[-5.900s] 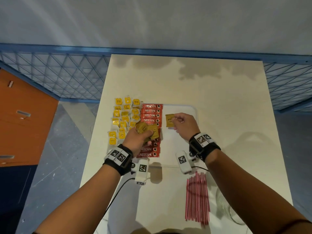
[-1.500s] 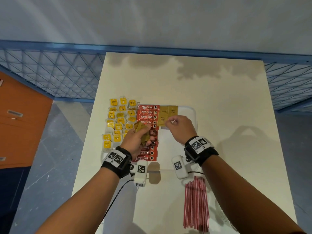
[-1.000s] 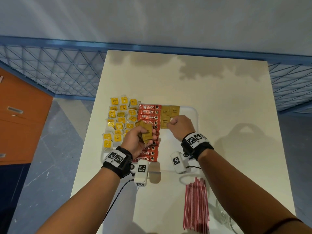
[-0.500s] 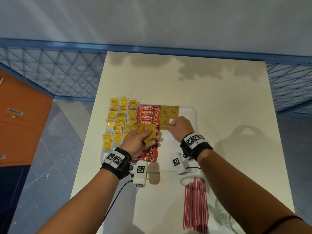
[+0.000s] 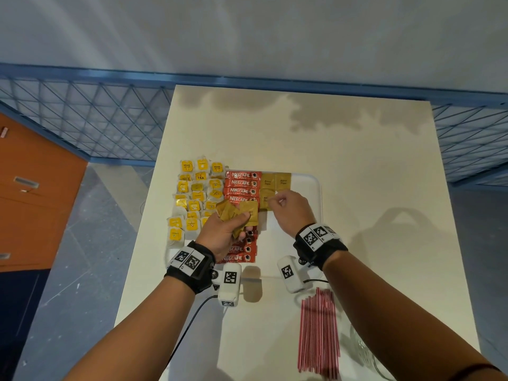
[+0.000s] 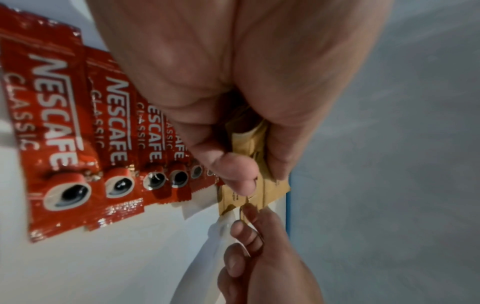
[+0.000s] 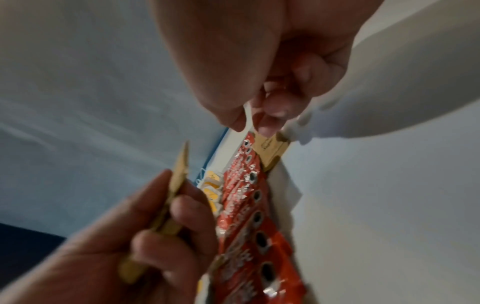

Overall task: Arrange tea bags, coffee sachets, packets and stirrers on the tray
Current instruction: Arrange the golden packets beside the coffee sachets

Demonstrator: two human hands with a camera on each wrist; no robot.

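- left hand [image 5: 224,232] is curled around a fanned bunch of brown sugar packets [image 5: 239,214], hovering over the middle of the red coffee column — thumb clamped on top of them in the left wrist view
- right hand [image 5: 291,213] has its fingertips pinched at the edge of one brown packet [image 5: 265,199] lying on the tray; can't tell if it's actually lifted off or just being nudged flat
- white tray [image 5: 309,188] sits mid-table, its right part bare
- two more sugar packets [image 5: 275,182] lie side by side at the tray's 12 o'clock edge, touching the coffee column
- red Nescafe sachets [image 5: 242,185] run in one stacked column from 12 down toward 6 o'clock, partly hidden under the left hand
- yellow tea bags [image 5: 196,196] are packed in rows at 9 o'clock of the sachets, just beside them — looks like they spill past the tray's left edge, hard to say
- red stirrers [image 5: 319,334] lie in a loose bundle on the table [image 5: 357,160] at about 5 o'clock from the tray, well apart from everything else
- something clear and glassy [image 5: 362,350] sits just right of the stirrers, too blurry to tell what
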